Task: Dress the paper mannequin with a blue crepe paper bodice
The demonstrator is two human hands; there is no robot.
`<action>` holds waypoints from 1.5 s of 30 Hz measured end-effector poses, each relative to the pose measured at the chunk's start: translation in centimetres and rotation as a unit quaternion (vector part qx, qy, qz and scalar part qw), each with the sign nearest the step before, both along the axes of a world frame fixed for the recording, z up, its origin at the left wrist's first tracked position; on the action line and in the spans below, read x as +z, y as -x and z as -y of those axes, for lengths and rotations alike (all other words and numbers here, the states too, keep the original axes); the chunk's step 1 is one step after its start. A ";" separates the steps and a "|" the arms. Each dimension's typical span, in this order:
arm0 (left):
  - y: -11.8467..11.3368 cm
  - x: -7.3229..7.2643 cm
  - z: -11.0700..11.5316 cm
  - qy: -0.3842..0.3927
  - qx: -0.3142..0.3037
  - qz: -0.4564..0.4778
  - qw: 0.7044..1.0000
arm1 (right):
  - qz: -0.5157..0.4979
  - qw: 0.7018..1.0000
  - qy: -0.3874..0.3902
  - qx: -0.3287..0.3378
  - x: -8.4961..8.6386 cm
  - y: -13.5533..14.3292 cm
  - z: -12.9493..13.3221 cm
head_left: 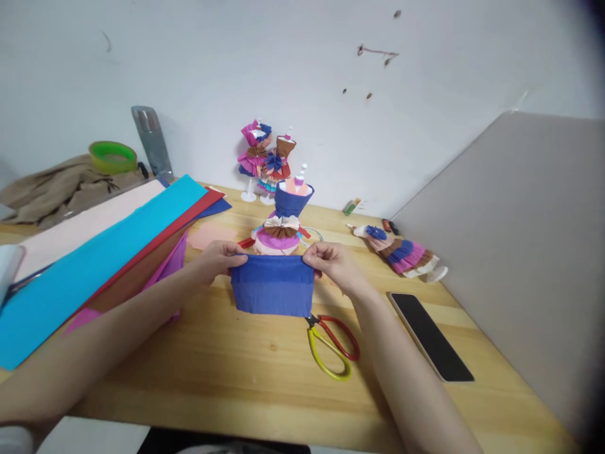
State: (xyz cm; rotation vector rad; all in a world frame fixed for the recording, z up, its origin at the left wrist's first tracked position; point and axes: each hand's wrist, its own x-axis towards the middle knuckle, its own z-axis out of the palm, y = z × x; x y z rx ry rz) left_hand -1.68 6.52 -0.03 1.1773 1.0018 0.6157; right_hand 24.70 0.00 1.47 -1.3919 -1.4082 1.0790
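A piece of blue crepe paper (273, 287), doubled along its upper part, is stretched between my two hands above the table. My left hand (221, 258) pinches its upper left corner, and my right hand (331, 260) pinches the upper right one. Just behind the paper stands a small dress form (293, 200) in a blue paper bodice, with a white and brown fan bow and a pink skirt; its lower part is hidden. Scissors (333, 347) with one red and one yellow handle lie below the paper's right corner, their blades mostly covered.
Sheets of coloured crepe paper (108, 243) are piled at the left. Two dressed forms (258, 151) stand by the wall; another dressed form (401, 252) lies at the right. A phone (430, 337) rests near the right partition. Green tape (113, 157) and a bottle (152, 142) are at back left.
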 end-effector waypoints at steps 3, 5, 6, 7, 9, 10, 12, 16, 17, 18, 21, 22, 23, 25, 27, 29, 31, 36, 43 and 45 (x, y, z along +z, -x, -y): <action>0.1 -0.5 -0.1 -0.001 0.009 -0.002 1.000 | -0.001 1.000 0.006 -0.005 -0.1 0.1 -0.1; 0.0 -0.7 -0.3 -0.015 0.007 0.002 1.000 | -0.007 1.000 0.003 -0.007 0.0 0.2 -0.2; 0.0 -0.8 -0.4 -0.024 0.005 0.004 1.000 | -0.010 1.000 0.001 -0.008 0.1 0.3 -0.2; 0.0 -0.9 -0.6 -0.035 0.004 0.006 0.999 | -0.013 1.000 -0.001 -0.008 0.1 0.3 -0.2; -0.1 -1.1 -0.8 -0.055 0.003 0.008 0.998 | -0.018 1.000 -0.002 -0.007 0.1 0.3 -0.2; -0.1 -1.2 -0.9 -0.064 0.002 0.010 0.998 | -0.021 1.000 -0.001 -0.006 0.1 0.3 -0.2; 0.0 -1.2 -1.2 -0.084 0.003 0.013 0.996 | -0.029 1.000 -0.005 -0.009 0.1 0.2 -0.3; 0.2 -0.6 -1.6 -0.098 -0.007 0.037 0.994 | -0.054 0.998 -0.033 -0.017 0.0 0.2 -0.6; 0.1 -0.3 -1.7 -0.091 -0.011 0.046 0.995 | -0.059 0.997 -0.040 -0.022 0.0 0.3 -0.7; 0.1 -0.1 -1.8 -0.083 -0.017 0.053 0.995 | -0.062 0.997 -0.046 -0.026 -0.1 0.4 -0.8; -0.2 0.3 -2.0 -0.070 -0.021 0.053 0.996 | -0.068 0.995 -0.058 -0.042 -0.3 0.6 -1.1; -0.3 0.4 -2.1 -0.071 -0.021 0.049 0.996 | -0.070 0.995 -0.060 -0.046 -0.4 0.7 -1.2; -0.4 0.5 -2.1 -0.074 -0.021 0.045 0.996 | -0.072 0.994 -0.062 -0.051 -0.5 0.7 -1.3; -0.4 0.6 -2.2 -0.082 -0.016 0.046 0.995 | -0.074 0.993 -0.068 -0.059 -0.6 0.7 -1.4; -0.4 0.8 -2.3 -0.091 -0.014 0.053 0.994 | -0.073 0.993 -0.074 -0.063 -0.7 0.7 -1.4; -0.4 1.1 -2.4 -0.102 -0.015 0.053 0.993 | -0.073 0.992 -0.080 -0.066 -0.8 0.8 -1.4; -0.4 1.5 -2.5 -0.114 -0.015 0.047 0.992 | -0.075 0.991 -0.087 -0.071 -0.7 0.9 -1.4; -0.5 1.8 -2.6 -0.116 -0.017 0.068 0.991 | -0.081 0.989 -0.098 -0.074 -0.6 0.9 -1.2; 0.3 1.3 -2.9 -0.094 -0.084 0.014 0.992 | -0.082 0.994 -0.063 -0.027 -0.8 0.6 -1.0; 0.9 1.2 -3.1 -0.094 -0.126 -0.022 0.987 | -0.068 0.997 -0.039 -0.008 -0.9 0.5 -0.9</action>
